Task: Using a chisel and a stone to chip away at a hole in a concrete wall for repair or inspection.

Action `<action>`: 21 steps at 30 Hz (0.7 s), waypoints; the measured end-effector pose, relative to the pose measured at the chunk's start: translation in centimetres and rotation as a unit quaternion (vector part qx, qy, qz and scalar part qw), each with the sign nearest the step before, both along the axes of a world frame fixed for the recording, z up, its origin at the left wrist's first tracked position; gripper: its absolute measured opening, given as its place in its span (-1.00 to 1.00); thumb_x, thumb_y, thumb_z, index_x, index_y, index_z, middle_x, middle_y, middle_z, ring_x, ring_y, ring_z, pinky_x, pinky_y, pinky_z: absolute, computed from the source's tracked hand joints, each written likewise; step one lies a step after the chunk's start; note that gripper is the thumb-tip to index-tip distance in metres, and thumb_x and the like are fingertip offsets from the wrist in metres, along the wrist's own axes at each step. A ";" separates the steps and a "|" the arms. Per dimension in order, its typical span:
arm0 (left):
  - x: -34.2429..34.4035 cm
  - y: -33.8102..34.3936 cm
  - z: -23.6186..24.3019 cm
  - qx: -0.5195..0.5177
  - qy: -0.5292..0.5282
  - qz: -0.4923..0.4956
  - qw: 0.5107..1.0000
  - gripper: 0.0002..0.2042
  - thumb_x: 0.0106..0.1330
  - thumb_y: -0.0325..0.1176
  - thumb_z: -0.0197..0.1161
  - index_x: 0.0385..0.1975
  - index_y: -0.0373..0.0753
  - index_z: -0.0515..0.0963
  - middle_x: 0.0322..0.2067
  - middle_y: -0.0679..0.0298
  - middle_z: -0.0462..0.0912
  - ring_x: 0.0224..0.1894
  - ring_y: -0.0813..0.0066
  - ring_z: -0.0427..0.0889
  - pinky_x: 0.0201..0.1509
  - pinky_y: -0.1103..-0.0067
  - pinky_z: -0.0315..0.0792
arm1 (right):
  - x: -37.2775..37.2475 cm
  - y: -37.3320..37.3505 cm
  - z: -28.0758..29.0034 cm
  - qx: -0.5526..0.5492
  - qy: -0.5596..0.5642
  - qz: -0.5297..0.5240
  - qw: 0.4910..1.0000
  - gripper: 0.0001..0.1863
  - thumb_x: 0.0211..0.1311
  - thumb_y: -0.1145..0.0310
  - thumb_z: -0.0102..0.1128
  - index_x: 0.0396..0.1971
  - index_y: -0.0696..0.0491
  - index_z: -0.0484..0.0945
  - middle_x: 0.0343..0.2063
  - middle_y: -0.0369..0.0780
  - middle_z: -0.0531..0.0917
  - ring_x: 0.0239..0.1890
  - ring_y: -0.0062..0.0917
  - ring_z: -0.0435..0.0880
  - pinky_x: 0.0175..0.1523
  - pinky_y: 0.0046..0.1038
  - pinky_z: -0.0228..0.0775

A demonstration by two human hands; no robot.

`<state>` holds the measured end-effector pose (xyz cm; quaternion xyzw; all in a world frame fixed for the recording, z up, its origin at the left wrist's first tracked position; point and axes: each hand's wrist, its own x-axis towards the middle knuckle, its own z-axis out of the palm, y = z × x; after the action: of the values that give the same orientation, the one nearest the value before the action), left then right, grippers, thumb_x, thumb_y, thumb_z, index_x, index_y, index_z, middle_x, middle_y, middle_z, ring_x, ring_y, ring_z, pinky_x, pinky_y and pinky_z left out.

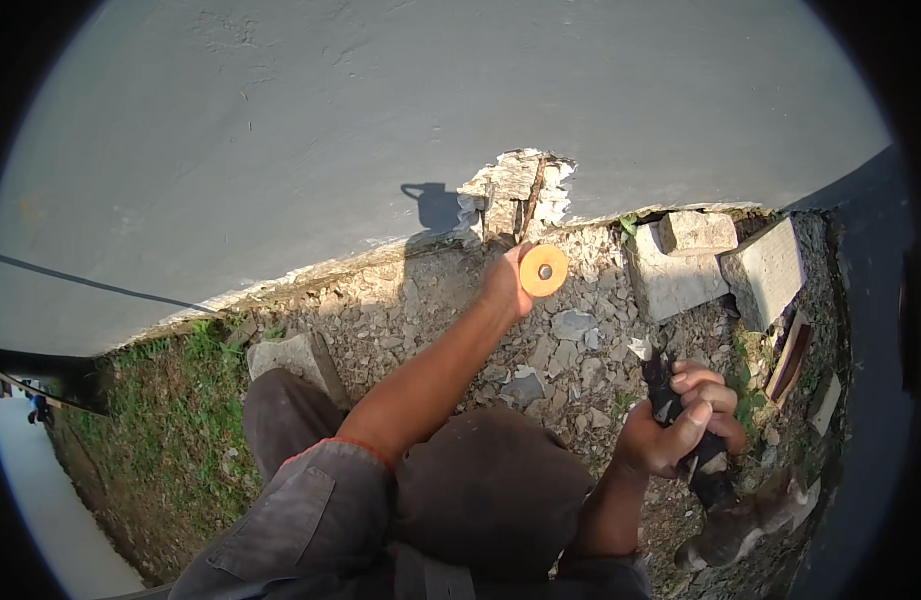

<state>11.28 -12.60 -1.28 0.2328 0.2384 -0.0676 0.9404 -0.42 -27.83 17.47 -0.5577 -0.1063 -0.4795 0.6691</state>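
Note:
My left hand (502, 284) is closed round a chisel below its round orange hand guard (536, 284). The guard faces up, with the chisel's grey metal end (545, 271) at its centre. Just beyond the hand, the grey wall (310, 130) has a broken patch (503, 200) of white, flaking plaster. A rusty brown rod (532, 198) stands in that patch; whether it belongs to the chisel I cannot tell. My right hand (685, 425) grips the dark, tape-wrapped handle of a hammer (715, 482). Its worn grey head (755, 522) hangs low at the right, away from the chisel.
Rubble (570, 345) covers the ground along the wall's foot. Concrete blocks (675, 275) lie at the right, near a brown strip (790, 358). Another block (292, 362) sits beside my left knee. Grass (170, 400) grows at the left. A dark wall (885, 330) closes the right side.

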 end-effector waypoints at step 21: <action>-0.1 0.1 -2.9 -0.025 0.088 -0.006 0.996 -0.80 0.38 -0.27 -0.05 -0.24 -0.22 0.48 -0.29 0.21 0.60 -0.25 0.30 0.58 -0.08 0.33 0.49 | -3.2 3.0 -14.6 -0.093 0.533 0.304 0.784 -0.72 -0.07 0.51 0.26 -0.30 0.26 0.51 -0.52 -0.27 0.60 -0.51 -0.65 0.50 -0.32 -0.57 0.37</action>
<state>11.19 -12.53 -4.14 0.2034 0.3171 -0.0991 0.9210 -3.58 -24.85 2.84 -0.7227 0.0596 0.1340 0.6755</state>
